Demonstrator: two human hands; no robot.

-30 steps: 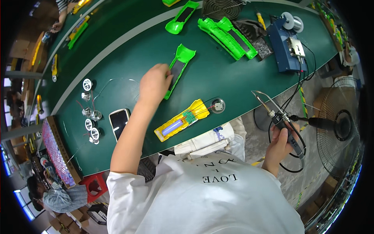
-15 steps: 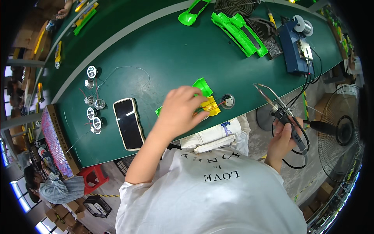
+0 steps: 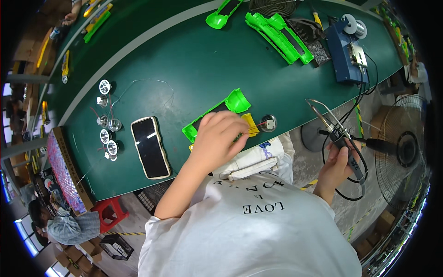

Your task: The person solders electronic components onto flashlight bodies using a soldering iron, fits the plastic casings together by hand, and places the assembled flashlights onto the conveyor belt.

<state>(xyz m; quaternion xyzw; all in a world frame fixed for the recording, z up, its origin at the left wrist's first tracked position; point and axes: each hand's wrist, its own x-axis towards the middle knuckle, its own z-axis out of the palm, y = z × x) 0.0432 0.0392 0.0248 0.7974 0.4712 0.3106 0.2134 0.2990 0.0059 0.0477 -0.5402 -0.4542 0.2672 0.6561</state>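
My right hand (image 3: 339,161) is closed around the handle of a soldering iron (image 3: 353,166), held past the bench edge with its tip pointing up and left. My left hand (image 3: 219,141) bends over a yellow casing (image 3: 250,125), fingers curled and thumb drawn in; whatever they pinch is hidden under them. Just beyond lies a bright green casing (image 3: 237,101), an open half shell with a dark strip along it. Thin red and dark wires run from beneath my left fingers to a round lamp reflector (image 3: 268,123) at the bench edge.
A phone (image 3: 150,147) lies left of my left hand, beside several loose reflectors (image 3: 112,147) with wires. Green shells (image 3: 279,39) lie at the back, near a blue soldering station (image 3: 346,55) with a solder reel (image 3: 355,27). A fan (image 3: 406,150) stands at right.
My left hand has drawn back toward me and its fingers have curled in more, uncovering more of the green casing. My right hand still holds the soldering iron in about the same place.
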